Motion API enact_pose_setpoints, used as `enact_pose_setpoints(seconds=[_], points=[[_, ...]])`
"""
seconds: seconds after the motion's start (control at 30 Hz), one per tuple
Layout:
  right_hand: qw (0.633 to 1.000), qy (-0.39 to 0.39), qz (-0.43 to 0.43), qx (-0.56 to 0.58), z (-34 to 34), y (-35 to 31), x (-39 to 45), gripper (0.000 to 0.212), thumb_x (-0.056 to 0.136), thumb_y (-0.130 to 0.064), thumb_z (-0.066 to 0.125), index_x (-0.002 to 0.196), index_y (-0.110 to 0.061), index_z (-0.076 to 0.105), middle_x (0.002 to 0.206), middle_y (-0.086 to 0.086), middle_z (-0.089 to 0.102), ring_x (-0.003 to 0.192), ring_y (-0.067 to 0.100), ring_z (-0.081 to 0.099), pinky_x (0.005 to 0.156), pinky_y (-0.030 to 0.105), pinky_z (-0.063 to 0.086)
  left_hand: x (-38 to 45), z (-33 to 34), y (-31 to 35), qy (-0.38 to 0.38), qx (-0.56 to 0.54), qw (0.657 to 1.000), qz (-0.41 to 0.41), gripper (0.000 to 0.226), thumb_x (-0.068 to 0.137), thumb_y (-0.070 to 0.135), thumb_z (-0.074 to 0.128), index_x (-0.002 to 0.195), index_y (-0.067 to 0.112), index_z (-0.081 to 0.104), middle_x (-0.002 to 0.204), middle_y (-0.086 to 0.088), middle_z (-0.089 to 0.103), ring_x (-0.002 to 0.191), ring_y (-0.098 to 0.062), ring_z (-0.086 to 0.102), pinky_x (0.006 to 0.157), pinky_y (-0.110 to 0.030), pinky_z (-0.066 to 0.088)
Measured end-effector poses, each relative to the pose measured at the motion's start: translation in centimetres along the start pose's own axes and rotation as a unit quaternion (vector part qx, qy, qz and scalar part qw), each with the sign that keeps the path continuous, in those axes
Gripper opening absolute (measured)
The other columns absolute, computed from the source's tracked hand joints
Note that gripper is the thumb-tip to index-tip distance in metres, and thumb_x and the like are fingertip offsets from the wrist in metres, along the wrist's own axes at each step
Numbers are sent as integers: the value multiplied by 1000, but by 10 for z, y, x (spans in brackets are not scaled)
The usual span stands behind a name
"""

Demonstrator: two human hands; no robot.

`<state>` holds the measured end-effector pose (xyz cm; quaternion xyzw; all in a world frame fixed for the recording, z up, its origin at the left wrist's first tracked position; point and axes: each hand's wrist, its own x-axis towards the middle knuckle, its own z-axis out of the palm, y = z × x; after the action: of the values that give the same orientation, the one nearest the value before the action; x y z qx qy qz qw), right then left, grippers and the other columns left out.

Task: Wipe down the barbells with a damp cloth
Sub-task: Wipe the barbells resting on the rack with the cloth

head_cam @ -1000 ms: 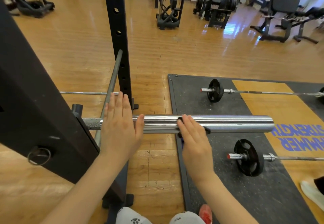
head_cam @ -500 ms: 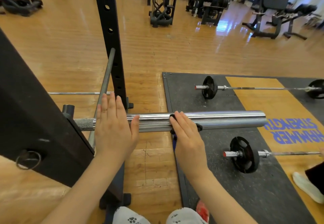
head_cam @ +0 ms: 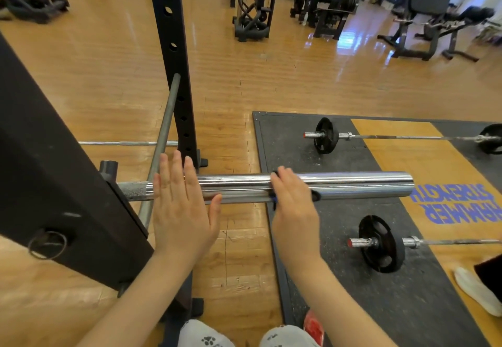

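Observation:
A chrome barbell sleeve (head_cam: 353, 185) sticks out to the right from the black rack (head_cam: 54, 183) in front of me. My left hand (head_cam: 182, 208) lies flat and open on the sleeve near the rack, fingers spread. My right hand (head_cam: 292, 205) is curled over the middle of the sleeve, pressing a dark cloth (head_cam: 315, 196) around it; only small dark and blue edges of the cloth show past my fingers.
Two more barbells with black plates (head_cam: 326, 136) (head_cam: 380, 243) lie on the grey rubber platform (head_cam: 298, 238) to the right. A rack upright (head_cam: 173, 61) and a thin grey bar (head_cam: 163, 134) stand behind the sleeve. Someone's white shoe (head_cam: 478, 289) is at the right edge. Gym machines (head_cam: 326, 1) line the far side.
Both hands stay on the sleeve in nearly the same places; the view has shifted slightly. The right hand with the cloth sits a touch further right along the sleeve.

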<state>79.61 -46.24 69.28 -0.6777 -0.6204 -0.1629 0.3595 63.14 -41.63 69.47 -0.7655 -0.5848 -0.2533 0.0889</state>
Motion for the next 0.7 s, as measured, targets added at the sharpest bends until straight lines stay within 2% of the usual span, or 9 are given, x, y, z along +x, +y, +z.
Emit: enact_pose_setpoints(seconds=[0.13,0.27,0.33,0.4,0.53,0.6,0.7], points=[[998,-47,-39,13,-8,8,-3,43,85,-7,37,118,1,63,125,16,61,118,29,56,103,38,40,1,-1,2,9,-12,1000,-2,72,94,45,29,143,-8,25,151,-29,24,143,-39,11,118,-38,-3],[998,-12,62,-19,-33,60,2,41,84,-3,38,116,5,63,124,19,60,118,35,55,108,22,29,9,-3,2,-1,-7,1000,-7,72,95,45,27,140,-11,32,148,-29,31,141,-42,22,116,-44,8],[993,-6,112,-32,-35,71,6,37,82,6,47,115,7,63,123,21,60,118,39,55,104,24,32,15,-4,1,-18,-5,1000,-12,72,96,46,24,139,-11,35,146,-29,35,140,-42,25,115,-48,14],[992,-1,125,-26,-30,65,11,35,80,13,54,113,9,63,120,23,62,115,41,56,102,29,34,22,-5,1,-35,-6,999,-17,74,95,48,21,138,-11,37,145,-28,37,139,-42,28,114,-49,17],[998,-24,57,-4,-11,20,14,41,68,21,69,107,7,67,110,21,66,105,36,63,98,43,38,23,-7,0,-47,-15,999,-19,78,94,50,16,142,-9,32,149,-26,32,142,-39,22,116,-47,12],[998,-51,-3,19,0,-9,11,46,66,17,71,110,4,66,114,18,66,108,33,62,101,42,39,15,-8,-1,-34,-21,999,-17,75,95,49,19,143,-8,29,151,-26,27,143,-38,18,116,-47,12],[993,-86,-70,48,11,-31,3,50,72,12,72,119,2,62,123,17,62,118,31,56,100,47,46,-1,-7,0,-10,-27,1000,-9,71,95,44,27,144,-7,26,152,-25,25,144,-37,16,116,-48,14]])
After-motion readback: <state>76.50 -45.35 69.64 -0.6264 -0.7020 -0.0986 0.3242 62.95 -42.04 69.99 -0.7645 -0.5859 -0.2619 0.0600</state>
